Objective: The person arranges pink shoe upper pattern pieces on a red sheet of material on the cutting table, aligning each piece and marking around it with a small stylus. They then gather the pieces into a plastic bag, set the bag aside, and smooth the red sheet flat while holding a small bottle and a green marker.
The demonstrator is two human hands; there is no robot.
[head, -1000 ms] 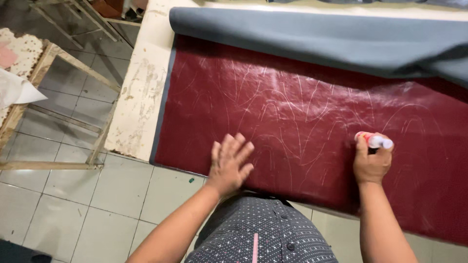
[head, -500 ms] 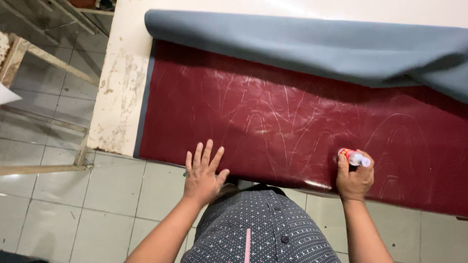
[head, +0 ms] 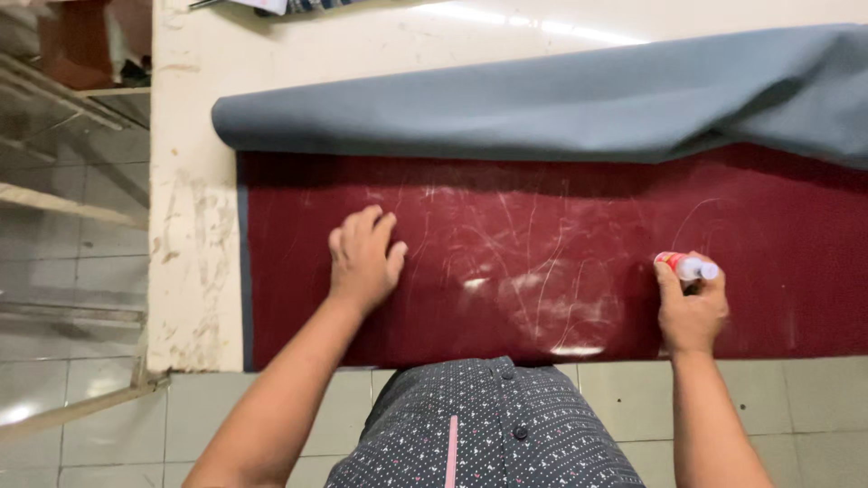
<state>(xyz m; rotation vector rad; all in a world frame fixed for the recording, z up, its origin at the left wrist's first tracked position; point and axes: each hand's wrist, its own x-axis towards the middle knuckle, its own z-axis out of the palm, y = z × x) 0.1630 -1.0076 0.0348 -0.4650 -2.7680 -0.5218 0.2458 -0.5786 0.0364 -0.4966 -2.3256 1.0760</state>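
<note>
our left hand [head: 363, 258] presses flat on the dark red glossy sheet [head: 542, 253]; right hand [head: 692, 312] grips a small red-and-white tube [head: 687, 267], which could smear if squeezed.

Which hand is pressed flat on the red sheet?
The left hand, palm down on the dark red sheet; the right hand grips a small bottle.

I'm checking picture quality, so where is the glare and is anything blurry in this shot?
Head view: bright glare patches sit on the glossy dark red sheet between the left hand and the right hand, with another sheen along the white table top edge; the rolled grey fabric casts a shadow on the sheet; the floor at left looks smeared; the hands are sharp.
</note>
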